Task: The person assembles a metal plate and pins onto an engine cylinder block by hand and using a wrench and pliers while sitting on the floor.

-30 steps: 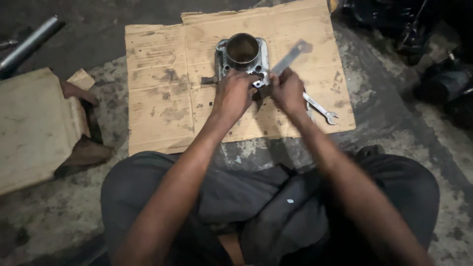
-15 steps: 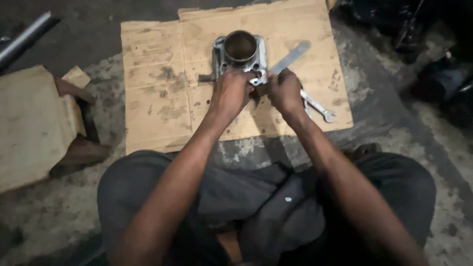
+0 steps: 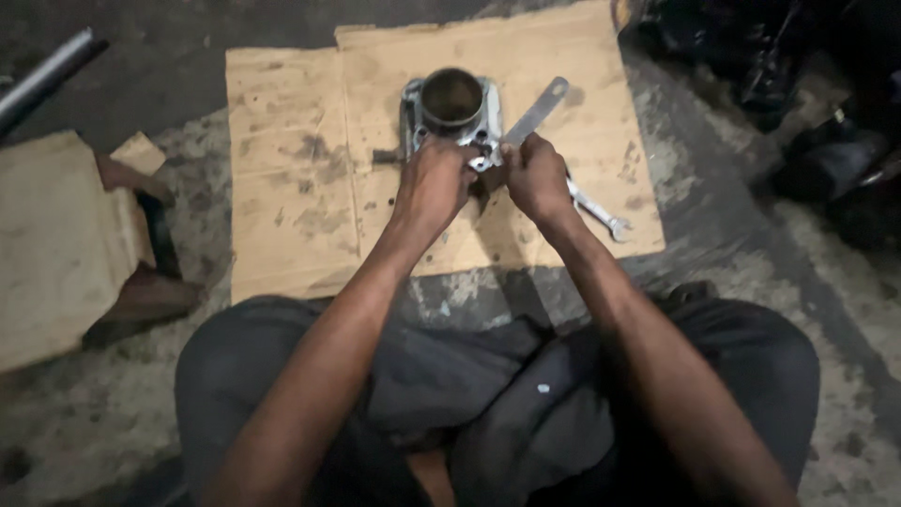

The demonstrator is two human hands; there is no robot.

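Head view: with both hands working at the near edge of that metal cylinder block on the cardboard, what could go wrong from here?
1. The flat metal tool in the right hand might slip off the cylinder block toward the left hand close beside it.
2. The block sits loose on cardboard, so it may shift.
3. The wrench lies near the right wrist and could get knocked.

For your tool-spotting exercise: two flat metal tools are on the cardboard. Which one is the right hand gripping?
The flat strip tool slanting up beside the engine cylinder; the right hand grips its lower end. The spanner lies loose on the cardboard.
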